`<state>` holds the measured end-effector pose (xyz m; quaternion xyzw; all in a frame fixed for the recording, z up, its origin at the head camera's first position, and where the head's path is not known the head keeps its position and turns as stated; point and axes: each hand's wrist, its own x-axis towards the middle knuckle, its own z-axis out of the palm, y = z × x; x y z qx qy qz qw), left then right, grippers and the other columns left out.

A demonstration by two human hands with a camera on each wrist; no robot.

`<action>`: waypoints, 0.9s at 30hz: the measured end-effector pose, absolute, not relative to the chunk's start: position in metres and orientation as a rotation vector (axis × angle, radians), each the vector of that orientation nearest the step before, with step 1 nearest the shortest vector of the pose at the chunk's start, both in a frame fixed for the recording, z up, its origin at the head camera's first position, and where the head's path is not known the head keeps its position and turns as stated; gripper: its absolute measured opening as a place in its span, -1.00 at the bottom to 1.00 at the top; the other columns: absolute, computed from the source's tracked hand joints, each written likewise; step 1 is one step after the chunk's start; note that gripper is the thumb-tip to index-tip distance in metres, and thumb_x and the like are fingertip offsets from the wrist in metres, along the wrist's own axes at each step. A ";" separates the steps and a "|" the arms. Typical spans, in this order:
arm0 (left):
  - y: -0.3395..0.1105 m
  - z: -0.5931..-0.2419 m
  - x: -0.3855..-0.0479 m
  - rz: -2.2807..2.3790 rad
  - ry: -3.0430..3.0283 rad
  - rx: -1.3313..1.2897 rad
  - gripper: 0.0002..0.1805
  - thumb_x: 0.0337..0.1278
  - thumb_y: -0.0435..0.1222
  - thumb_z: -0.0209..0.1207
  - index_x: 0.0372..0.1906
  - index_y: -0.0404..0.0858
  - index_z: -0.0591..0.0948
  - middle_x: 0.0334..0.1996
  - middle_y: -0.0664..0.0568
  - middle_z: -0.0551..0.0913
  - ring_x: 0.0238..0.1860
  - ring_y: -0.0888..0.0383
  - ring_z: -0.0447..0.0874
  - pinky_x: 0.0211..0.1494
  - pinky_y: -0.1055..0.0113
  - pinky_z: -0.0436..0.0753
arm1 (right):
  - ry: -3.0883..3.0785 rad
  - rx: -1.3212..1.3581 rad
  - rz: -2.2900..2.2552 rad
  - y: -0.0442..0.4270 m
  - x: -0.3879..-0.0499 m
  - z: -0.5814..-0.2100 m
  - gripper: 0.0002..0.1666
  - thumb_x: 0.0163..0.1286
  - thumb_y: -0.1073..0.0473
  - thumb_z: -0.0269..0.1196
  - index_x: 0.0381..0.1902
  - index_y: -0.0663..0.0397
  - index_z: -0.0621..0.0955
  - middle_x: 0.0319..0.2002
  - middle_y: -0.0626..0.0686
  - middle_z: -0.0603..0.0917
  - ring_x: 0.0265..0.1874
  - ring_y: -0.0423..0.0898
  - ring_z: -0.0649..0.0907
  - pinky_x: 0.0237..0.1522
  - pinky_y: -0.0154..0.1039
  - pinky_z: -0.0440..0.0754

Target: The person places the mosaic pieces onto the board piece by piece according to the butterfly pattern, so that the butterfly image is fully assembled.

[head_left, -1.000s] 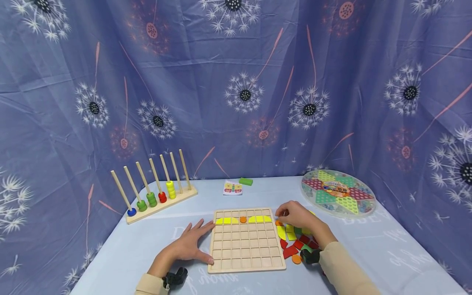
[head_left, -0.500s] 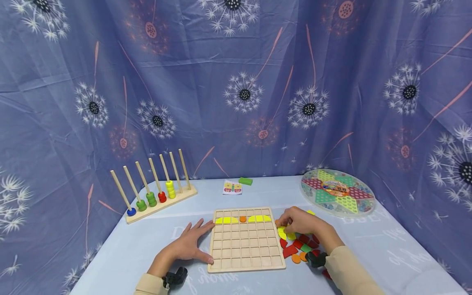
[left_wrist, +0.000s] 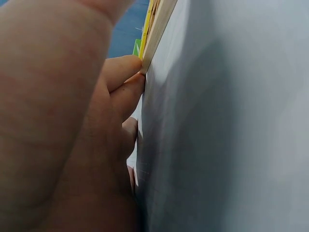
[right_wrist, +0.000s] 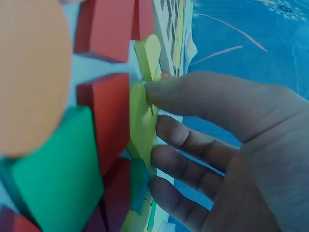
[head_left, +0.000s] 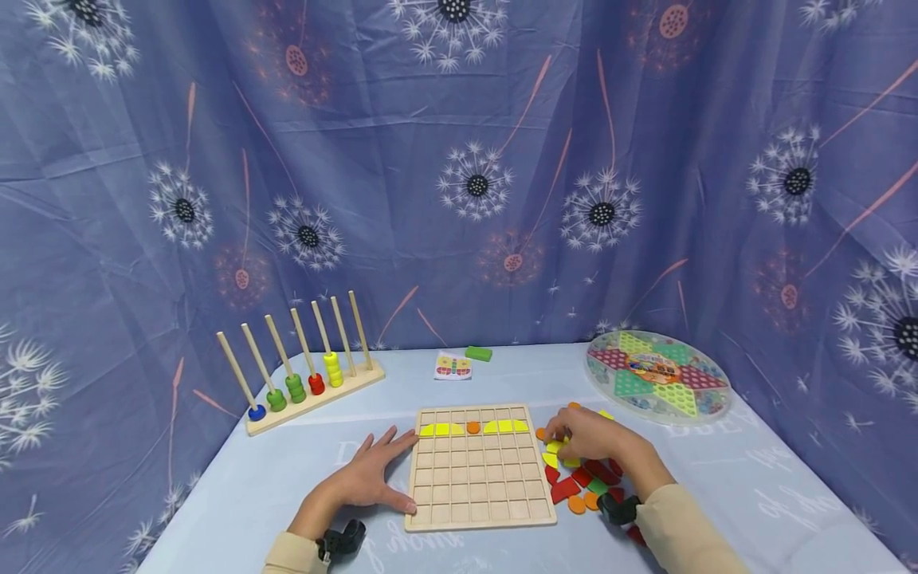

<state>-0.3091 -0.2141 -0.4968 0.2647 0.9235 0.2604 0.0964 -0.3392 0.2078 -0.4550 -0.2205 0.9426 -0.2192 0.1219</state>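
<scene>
My left hand point(head_left: 373, 473) lies with spread fingers at the left side of a wooden grid board point(head_left: 484, 478); its thumb and index finger touch the frame. In the board's second row sit yellow pieces point(head_left: 505, 426) either side of an orange disc point(head_left: 473, 428). Right of the board, my right hand point(head_left: 590, 437) reaches into loose flat pieces with bent fingers. The right wrist view shows its thumb touching a yellow piece point(right_wrist: 140, 118), with other fingertips close beside it. Whether the piece is pinched is unclear. In the left wrist view, the left hand point(left_wrist: 87, 145) meets the board's edge.
Red pieces point(head_left: 565, 489), orange discs point(head_left: 577, 505) and a green piece point(head_left: 597, 485) lie around the right hand. A bead-and-peg stand point(head_left: 315, 399) is at back left, a picture card point(head_left: 453, 367) and green block point(head_left: 478, 353) behind the board, a round game board point(head_left: 656, 375) at back right.
My right hand has moved slightly down and right among the loose pieces, shifting some yellow ones and uncovering an orange disc by the board. The left hand has stayed put.
</scene>
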 end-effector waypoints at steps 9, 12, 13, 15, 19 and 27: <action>-0.214 -0.497 -0.308 0.756 2.757 0.756 0.28 -0.44 0.37 0.37 0.51 -0.05 0.15 0.47 0.06 0.14 0.48 -0.13 -0.16 0.40 -0.22 -0.26 | 2.819 -0.594 -0.691 0.206 -0.345 -0.462 -0.64 -0.02 0.20 0.50 -0.19 -0.08 0.71 -0.35 -0.15 0.59 -0.37 -0.12 0.51 -0.30 -0.19 0.59; -0.213 -0.498 -0.309 0.740 2.772 0.748 0.31 -0.46 0.39 0.37 0.51 -0.09 0.15 0.47 0.04 0.14 0.48 -0.14 -0.15 0.40 -0.22 -0.26 | 2.799 -0.606 -0.768 0.207 -0.348 -0.464 -0.64 -0.01 0.20 0.50 -0.18 0.01 0.72 -0.34 -0.12 0.60 -0.41 -0.11 0.52 -0.35 -0.23 0.59; -0.212 -0.498 -0.310 0.733 2.779 0.743 0.32 -0.47 0.40 0.36 0.51 -0.10 0.15 0.47 0.03 0.14 0.48 -0.14 -0.15 0.40 -0.22 -0.25 | 2.792 -0.613 -0.787 0.208 -0.348 -0.464 -0.64 -0.01 0.22 0.50 -0.17 0.02 0.72 -0.34 -0.11 0.60 -0.41 -0.10 0.52 -0.36 -0.24 0.59; -0.211 -0.498 -0.310 0.710 2.792 0.740 0.35 -0.49 0.42 0.35 0.51 -0.14 0.14 0.47 0.00 0.13 0.48 -0.14 -0.14 0.40 -0.22 -0.24 | 2.788 -0.629 -0.797 0.209 -0.349 -0.465 -0.63 -0.02 0.27 0.48 -0.17 0.02 0.72 -0.33 -0.11 0.60 -0.40 -0.09 0.51 -0.37 -0.24 0.59; -0.209 -0.500 -0.310 0.667 2.809 0.731 0.41 -0.55 0.46 0.33 0.51 -0.18 0.12 0.48 -0.02 0.09 0.48 -0.13 -0.15 0.40 -0.22 -0.24 | 2.794 -0.645 -0.757 0.213 -0.350 -0.466 -0.63 -0.02 0.34 0.44 -0.20 -0.03 0.70 -0.35 -0.12 0.58 -0.38 -0.09 0.50 -0.33 -0.23 0.58; -0.205 -0.497 -0.307 0.618 2.806 0.707 0.50 -0.66 0.50 0.32 0.53 -0.17 0.04 0.51 0.00 -0.01 0.49 -0.10 -0.19 0.40 -0.21 -0.26 | 2.770 -0.631 -0.803 0.217 -0.350 -0.470 -0.69 0.04 0.30 0.43 -0.19 0.00 0.72 -0.36 -0.11 0.57 -0.38 -0.09 0.50 -0.36 -0.23 0.59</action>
